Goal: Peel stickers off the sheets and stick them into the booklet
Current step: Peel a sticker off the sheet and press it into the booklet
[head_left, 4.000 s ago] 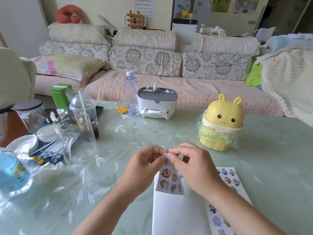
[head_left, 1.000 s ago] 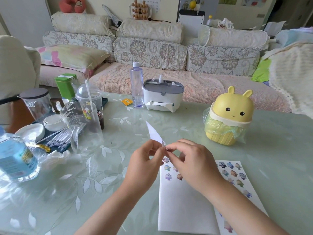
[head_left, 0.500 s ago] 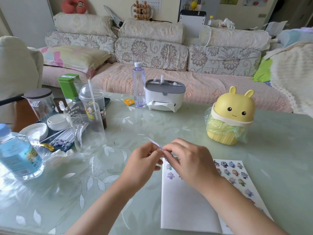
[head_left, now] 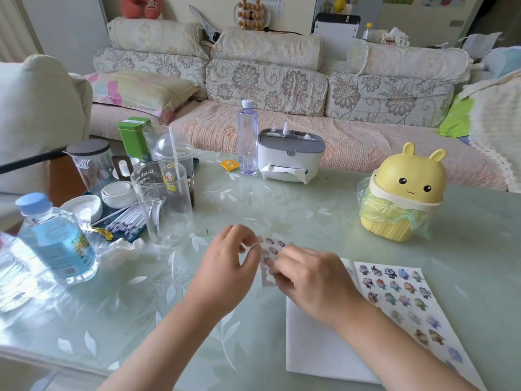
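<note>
The left hand [head_left: 225,266] and the right hand [head_left: 313,277] were both bare. The left forearm [head_left: 169,334] and the right forearm [head_left: 394,342] were bare too, down to the lower edge of the view. The right hand's fingers [head_left: 277,277] were blurred.

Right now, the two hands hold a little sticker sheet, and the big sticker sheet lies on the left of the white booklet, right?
Not quite. The head view shows the big sticker sheet lying on the right of the white booklet; the left hand and right hand do hold the little sticker sheet.
</note>
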The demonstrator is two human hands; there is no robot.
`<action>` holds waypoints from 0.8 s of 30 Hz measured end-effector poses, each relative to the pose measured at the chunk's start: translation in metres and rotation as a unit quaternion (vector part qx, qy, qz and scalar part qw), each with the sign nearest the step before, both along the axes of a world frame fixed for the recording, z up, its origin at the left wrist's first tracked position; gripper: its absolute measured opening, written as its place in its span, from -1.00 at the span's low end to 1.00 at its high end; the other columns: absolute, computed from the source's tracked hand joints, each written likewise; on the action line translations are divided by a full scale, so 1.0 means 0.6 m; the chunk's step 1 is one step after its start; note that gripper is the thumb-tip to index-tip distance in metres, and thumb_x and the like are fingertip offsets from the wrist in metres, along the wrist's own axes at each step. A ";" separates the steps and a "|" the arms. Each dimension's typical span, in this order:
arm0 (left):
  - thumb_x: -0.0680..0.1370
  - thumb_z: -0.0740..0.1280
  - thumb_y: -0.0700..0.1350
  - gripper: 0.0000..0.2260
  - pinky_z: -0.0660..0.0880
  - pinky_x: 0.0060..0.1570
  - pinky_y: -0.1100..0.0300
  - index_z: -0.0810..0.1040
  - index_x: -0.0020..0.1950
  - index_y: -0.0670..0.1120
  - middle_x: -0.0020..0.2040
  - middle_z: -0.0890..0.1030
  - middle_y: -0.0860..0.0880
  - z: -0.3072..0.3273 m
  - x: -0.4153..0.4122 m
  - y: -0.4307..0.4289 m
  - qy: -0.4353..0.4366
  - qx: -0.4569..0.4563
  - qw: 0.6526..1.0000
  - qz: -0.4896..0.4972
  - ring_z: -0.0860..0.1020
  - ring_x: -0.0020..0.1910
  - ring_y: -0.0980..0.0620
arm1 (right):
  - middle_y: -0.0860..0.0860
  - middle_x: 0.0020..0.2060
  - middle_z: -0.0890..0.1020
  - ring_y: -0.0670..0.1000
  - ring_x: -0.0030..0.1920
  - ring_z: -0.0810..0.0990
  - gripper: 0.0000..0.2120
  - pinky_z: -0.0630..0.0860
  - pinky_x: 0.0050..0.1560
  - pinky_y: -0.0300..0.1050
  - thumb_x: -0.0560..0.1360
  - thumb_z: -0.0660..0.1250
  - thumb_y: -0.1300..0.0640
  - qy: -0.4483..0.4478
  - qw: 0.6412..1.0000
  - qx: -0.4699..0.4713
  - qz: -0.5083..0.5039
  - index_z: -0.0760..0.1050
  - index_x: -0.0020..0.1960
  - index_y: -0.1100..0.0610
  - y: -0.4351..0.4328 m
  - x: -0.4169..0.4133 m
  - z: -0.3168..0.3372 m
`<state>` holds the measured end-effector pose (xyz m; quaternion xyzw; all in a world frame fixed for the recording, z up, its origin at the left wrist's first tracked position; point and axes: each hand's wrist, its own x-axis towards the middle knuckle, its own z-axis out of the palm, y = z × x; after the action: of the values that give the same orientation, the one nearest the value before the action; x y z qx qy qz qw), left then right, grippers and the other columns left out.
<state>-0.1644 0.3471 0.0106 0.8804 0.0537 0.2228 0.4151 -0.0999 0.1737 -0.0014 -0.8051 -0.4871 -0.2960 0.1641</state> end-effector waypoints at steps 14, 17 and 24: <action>0.63 0.26 0.03 -0.73 0.42 0.21 0.11 0.55 0.30 0.28 0.30 0.46 0.16 -0.080 -0.005 0.029 0.150 0.236 0.948 -0.152 0.36 0.30 0.07 | -0.14 -0.33 0.58 -0.09 -0.35 0.58 -0.79 0.34 -0.44 -0.27 0.39 0.21 -0.03 0.129 0.988 -0.079 -0.035 0.62 -0.24 -0.10 -0.001 -0.018 -0.059; 0.65 0.20 0.07 -0.71 0.36 0.21 0.16 0.49 0.37 0.22 0.34 0.40 0.13 -0.075 -0.004 0.026 0.161 0.282 0.941 -0.095 0.33 0.33 0.04 | -0.14 -0.33 0.57 -0.09 -0.36 0.56 -0.84 0.28 -0.43 -0.29 0.38 0.25 0.00 0.139 0.987 -0.067 -0.036 0.60 -0.26 -0.08 -0.004 -0.021 -0.056; 0.61 0.26 -0.01 -0.71 0.37 0.18 0.16 0.52 0.33 0.12 0.29 0.45 0.09 -0.057 0.003 0.018 0.179 0.264 0.948 -0.011 0.38 0.26 0.03 | -0.24 -0.17 0.61 -0.26 -0.33 0.50 -0.76 0.35 -0.29 -0.42 0.37 0.48 0.26 0.237 0.969 0.066 -0.035 0.67 -0.17 -0.09 -0.026 -0.013 -0.028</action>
<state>-0.1623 0.3578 -0.0237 0.9845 0.0569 0.0635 0.1535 -0.1077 0.1580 -0.0179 -0.8563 -0.3847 -0.1341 0.3173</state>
